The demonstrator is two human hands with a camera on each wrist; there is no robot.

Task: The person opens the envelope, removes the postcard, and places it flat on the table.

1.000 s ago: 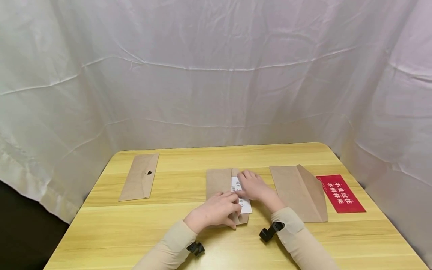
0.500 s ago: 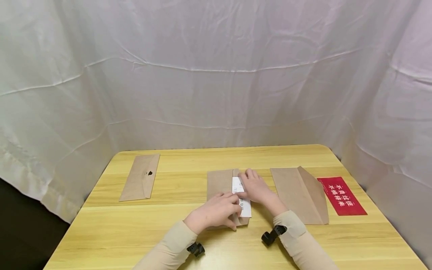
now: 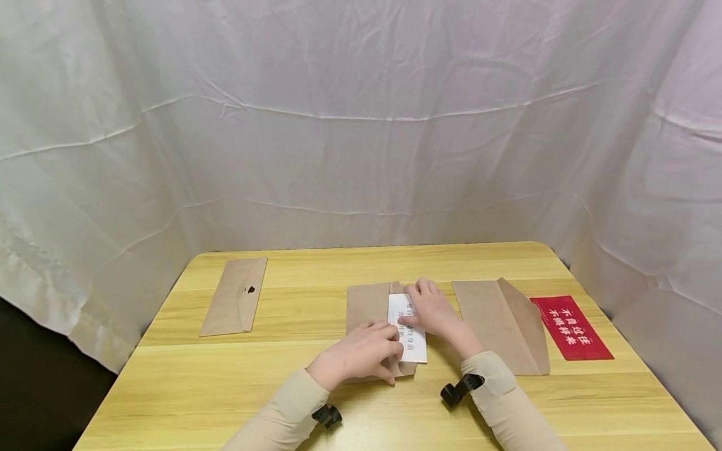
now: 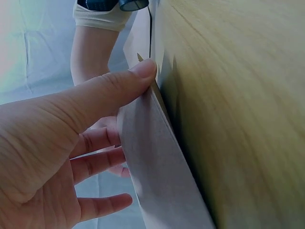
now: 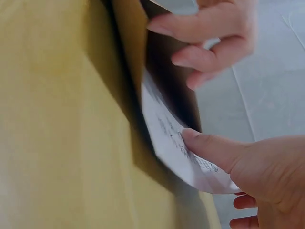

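Observation:
A brown paper envelope (image 3: 365, 304) lies mid-table, its mouth facing right with the flap folded out. From that mouth juts a white card (image 3: 417, 352) printed with dark characters. My left hand (image 3: 361, 349) holds the envelope at its near side; in the left wrist view the thumb rests on the envelope's edge (image 4: 159, 167). The left fingers lie by the raised upper layer of the mouth. My right hand (image 3: 435, 311) pinches the card, thumb on its printed face in the right wrist view, where the card (image 5: 164, 138) bends slightly. The card's inner end is hidden inside the envelope.
Another brown envelope (image 3: 491, 326) with its flap spread lies to the right, beside a red card (image 3: 572, 329) with white characters. A closed envelope (image 3: 231, 297) with a dark seal mark lies at the left. White curtains (image 3: 361, 156) hang behind the wooden table (image 3: 186, 388).
My right hand has shifted slightly right with the white card, and more of the card's print shows outside the envelope. The left hand has stayed in place.

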